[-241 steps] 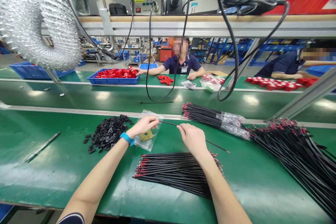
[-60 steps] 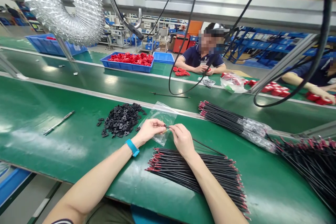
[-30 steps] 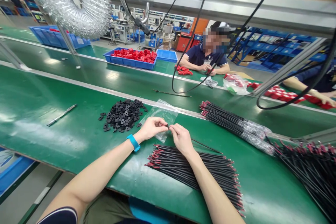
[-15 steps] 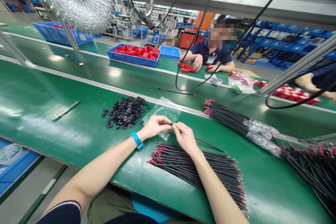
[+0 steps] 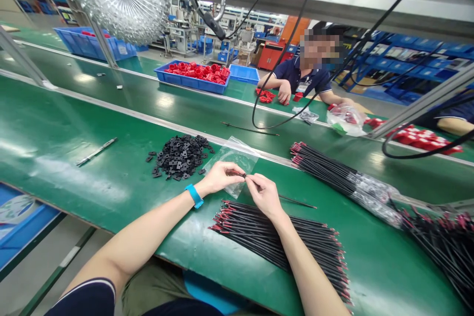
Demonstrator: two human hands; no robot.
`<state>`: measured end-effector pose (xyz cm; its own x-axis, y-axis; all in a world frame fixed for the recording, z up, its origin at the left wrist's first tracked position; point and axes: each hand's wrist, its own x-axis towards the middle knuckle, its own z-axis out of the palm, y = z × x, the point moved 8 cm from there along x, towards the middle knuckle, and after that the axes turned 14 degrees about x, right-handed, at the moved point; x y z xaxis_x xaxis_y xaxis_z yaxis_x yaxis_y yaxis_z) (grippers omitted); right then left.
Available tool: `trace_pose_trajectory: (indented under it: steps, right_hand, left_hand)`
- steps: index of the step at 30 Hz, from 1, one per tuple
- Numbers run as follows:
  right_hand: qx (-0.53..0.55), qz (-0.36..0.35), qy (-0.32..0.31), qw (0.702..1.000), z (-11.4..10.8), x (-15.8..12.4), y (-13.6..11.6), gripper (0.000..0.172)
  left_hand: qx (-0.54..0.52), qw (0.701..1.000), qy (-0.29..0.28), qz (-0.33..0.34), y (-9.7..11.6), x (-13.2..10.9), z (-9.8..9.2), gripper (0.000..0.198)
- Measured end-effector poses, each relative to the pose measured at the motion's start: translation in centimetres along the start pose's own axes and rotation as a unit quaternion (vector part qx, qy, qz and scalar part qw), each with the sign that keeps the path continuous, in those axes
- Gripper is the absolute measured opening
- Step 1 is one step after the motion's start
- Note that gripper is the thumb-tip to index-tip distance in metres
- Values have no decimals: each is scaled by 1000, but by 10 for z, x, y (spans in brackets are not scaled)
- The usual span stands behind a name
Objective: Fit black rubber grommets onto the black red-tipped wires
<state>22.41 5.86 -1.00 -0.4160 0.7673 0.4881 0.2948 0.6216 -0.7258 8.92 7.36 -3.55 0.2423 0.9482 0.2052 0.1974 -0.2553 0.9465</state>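
Note:
My left hand (image 5: 221, 177) is closed in a pinch on the reddish end of a thin black cable (image 5: 299, 202). My right hand (image 5: 264, 194) pinches the same cable, fingertips almost meeting the left ones, and the rest of it trails out to the right. A small dark piece shows between the fingertips, partly hidden. Under my right forearm lies a row of black cables with red wire ends (image 5: 255, 234). Left of my hands is a heap of small black plastic pieces with holes (image 5: 181, 158). A clear plastic bag (image 5: 237, 155) lies just behind my hands.
Bundled black cables (image 5: 326, 168) lie at right, with more cables (image 5: 440, 242) beyond. A metal pen-like tool (image 5: 97, 152) rests at left. Across the bench, a co-worker (image 5: 303, 76) sits beside a blue tray (image 5: 192, 84) of red parts. A black cord (image 5: 255, 108) hangs in front.
The view has shifted slightly. My hands keep their pinch on the cable, whose trailing end has swung a little. Across the bench, the co-worker's hand has moved right towards a plastic bag.

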Motion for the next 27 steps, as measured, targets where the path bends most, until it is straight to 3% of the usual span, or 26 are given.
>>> trace_pose_trajectory:
  steps: [4, 7, 9, 11, 13, 16, 19, 21, 24, 27]
  right_hand:
    - [-25, -9, 0, 1000, -3, 1, -3, 34]
    - [-101, -35, 26, 994, -18, 3, -1, 28]
    - [-176, -38, 50, 982, -32, 3, 8, 27]
    - [-247, -20, 58, 967, -44, 3, 24, 26]
    - [-299, 13, 56, 952, -51, 2, 41, 23]
    - [-315, 64, 67, 945, -57, -1, 49, 18]
    - [-221, 103, 23, 970, -44, -1, 33, 14]
    - [-121, 117, -76, 983, -21, -3, 18, 14]
    - [-17, 133, -227, 965, 11, -14, 0, 8]
    - [16, 167, -278, 946, 22, -22, -1, 6]
  left_hand:
    - [32, 999, -12, 19, 3, 2, -1, 32]
    - [189, 980, 19, 66, 13, 4, -24, 36]
    - [373, 921, 87, 69, 16, 5, -52, 34]
    - [547, 827, 125, 25, 9, 6, -76, 26]
    - [656, 748, 103, -17, -5, 8, -87, 20]
    - [720, 691, 60, -25, -18, 9, -88, 22]
    - [736, 675, 57, -7, -18, 8, -82, 24]
    - [735, 675, 59, 3, -15, 8, -78, 25]
    - [730, 681, 57, 8, -12, 7, -75, 25]
    - [722, 688, 70, 5, -10, 8, -76, 24]
